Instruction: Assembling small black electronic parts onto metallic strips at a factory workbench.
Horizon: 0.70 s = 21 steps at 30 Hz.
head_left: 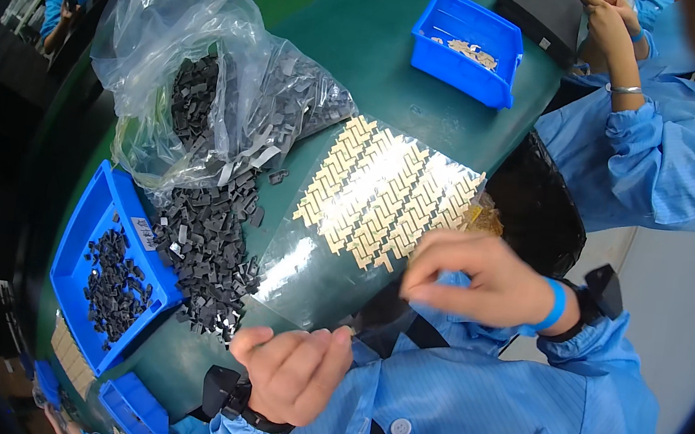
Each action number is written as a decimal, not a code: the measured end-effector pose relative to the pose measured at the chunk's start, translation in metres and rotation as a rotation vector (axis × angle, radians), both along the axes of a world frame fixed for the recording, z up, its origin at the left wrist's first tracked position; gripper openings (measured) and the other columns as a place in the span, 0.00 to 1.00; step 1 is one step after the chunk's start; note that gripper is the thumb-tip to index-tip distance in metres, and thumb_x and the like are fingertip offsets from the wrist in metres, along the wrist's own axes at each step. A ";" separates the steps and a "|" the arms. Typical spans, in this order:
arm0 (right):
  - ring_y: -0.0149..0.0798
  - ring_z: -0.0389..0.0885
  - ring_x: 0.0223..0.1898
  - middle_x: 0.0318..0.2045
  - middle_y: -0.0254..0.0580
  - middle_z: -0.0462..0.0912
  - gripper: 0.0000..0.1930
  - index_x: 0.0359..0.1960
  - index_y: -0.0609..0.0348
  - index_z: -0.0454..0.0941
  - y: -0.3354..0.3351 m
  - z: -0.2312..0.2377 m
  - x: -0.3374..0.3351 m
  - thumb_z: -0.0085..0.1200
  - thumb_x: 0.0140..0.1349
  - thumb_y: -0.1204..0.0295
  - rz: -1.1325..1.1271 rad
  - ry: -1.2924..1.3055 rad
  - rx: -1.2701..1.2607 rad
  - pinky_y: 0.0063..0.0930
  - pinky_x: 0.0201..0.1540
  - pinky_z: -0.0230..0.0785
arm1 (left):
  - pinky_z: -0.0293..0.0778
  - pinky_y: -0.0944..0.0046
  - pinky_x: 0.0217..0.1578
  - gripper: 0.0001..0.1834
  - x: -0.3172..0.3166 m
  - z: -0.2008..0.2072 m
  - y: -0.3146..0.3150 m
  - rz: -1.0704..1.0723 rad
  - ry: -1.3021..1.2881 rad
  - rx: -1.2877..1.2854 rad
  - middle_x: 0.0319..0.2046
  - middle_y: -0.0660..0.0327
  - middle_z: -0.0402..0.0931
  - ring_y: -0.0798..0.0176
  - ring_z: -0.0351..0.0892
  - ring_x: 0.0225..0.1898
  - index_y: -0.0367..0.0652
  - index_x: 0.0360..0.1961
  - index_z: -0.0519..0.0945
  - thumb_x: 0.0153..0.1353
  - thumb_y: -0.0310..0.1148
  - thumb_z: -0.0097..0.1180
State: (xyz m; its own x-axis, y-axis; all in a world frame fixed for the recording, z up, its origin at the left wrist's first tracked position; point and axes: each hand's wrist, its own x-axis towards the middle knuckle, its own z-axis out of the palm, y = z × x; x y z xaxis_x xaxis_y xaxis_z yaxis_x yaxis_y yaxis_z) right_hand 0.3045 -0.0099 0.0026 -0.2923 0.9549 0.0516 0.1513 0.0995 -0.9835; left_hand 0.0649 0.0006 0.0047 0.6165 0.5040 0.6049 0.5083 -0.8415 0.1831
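My left hand (298, 371) is closed near the table's front edge, its fingers curled in, and whatever they might hold is hidden. Slightly smeared by motion, my right hand (478, 281) hovers by the lower right corner of a clear sheet (284, 274). Its thumb and forefinger are pinched together, and I cannot make out anything between them. Rows of small pale-yellow angled pieces (394, 190) cover most of that sheet. Left of it lies a loose heap of small black pieces (210, 243), close to my left hand.
A clear plastic bag (209, 5) spills black pieces onto the green table (374, 68). Beside the heap stands a blue tray (70, 248) of small black bits. A blue bin (460, 75) holds pale pieces. A person in blue (676, 153) sits at the right, near a black box (537, 19).
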 end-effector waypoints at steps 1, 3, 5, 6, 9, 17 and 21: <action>0.27 0.71 0.27 0.25 0.36 0.74 0.06 0.29 0.63 0.76 0.005 -0.002 -0.011 0.54 0.56 0.71 0.076 0.135 -0.066 0.20 0.29 0.63 | 0.60 0.59 0.35 0.17 0.000 0.002 0.000 -0.040 0.056 0.102 0.29 0.65 0.69 0.66 0.68 0.27 0.45 0.33 0.80 0.36 0.22 0.60; 0.25 0.69 0.26 0.25 0.34 0.74 0.07 0.29 0.62 0.76 0.014 0.000 -0.023 0.54 0.57 0.70 0.158 0.241 -0.174 0.20 0.28 0.62 | 0.59 0.59 0.39 0.17 -0.002 0.002 -0.003 -0.031 0.069 0.147 0.30 0.66 0.69 0.67 0.68 0.28 0.46 0.33 0.81 0.36 0.24 0.61; 0.25 0.69 0.26 0.25 0.33 0.74 0.07 0.29 0.62 0.76 0.020 -0.002 -0.026 0.54 0.57 0.70 0.224 0.240 -0.185 0.19 0.27 0.62 | 0.60 0.58 0.41 0.15 -0.004 0.005 -0.005 -0.058 0.144 0.140 0.32 0.66 0.70 0.67 0.68 0.30 0.46 0.31 0.81 0.36 0.25 0.63; 0.24 0.68 0.25 0.25 0.33 0.75 0.07 0.28 0.62 0.76 0.023 -0.002 -0.028 0.54 0.56 0.70 0.288 0.236 -0.197 0.19 0.26 0.61 | 0.60 0.58 0.41 0.15 -0.005 0.004 -0.006 -0.045 0.149 0.140 0.32 0.66 0.70 0.67 0.68 0.30 0.46 0.31 0.81 0.36 0.25 0.63; 0.24 0.68 0.25 0.25 0.33 0.75 0.06 0.27 0.61 0.75 0.029 0.001 -0.031 0.54 0.55 0.72 0.336 0.185 -0.203 0.19 0.26 0.61 | 0.59 0.58 0.41 0.14 -0.010 0.003 -0.009 -0.041 0.148 0.124 0.33 0.67 0.71 0.67 0.68 0.31 0.47 0.31 0.81 0.37 0.25 0.62; 0.26 0.70 0.26 0.25 0.36 0.74 0.04 0.27 0.62 0.72 0.034 -0.004 -0.038 0.52 0.54 0.75 0.328 0.104 -0.182 0.21 0.27 0.64 | 0.59 0.59 0.42 0.15 -0.009 -0.001 -0.004 -0.048 0.200 0.011 0.35 0.64 0.73 0.65 0.69 0.34 0.46 0.33 0.81 0.39 0.28 0.61; 0.26 0.71 0.28 0.26 0.35 0.74 0.03 0.28 0.63 0.73 0.044 -0.014 -0.043 0.51 0.56 0.76 -0.020 0.077 -0.100 0.20 0.31 0.64 | 0.62 0.58 0.34 0.19 -0.019 -0.022 0.011 0.276 0.156 -0.098 0.31 0.60 0.73 0.59 0.71 0.31 0.42 0.35 0.78 0.38 0.32 0.67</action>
State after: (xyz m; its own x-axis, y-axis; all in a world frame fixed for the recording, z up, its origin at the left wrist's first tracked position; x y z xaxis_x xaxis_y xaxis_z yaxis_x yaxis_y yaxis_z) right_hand 0.2617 0.0338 -0.0114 -0.2722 0.9620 -0.0224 0.0761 -0.0017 -0.9971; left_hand 0.0456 0.0119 -0.0171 0.5299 0.7161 0.4543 0.7428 -0.6504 0.1588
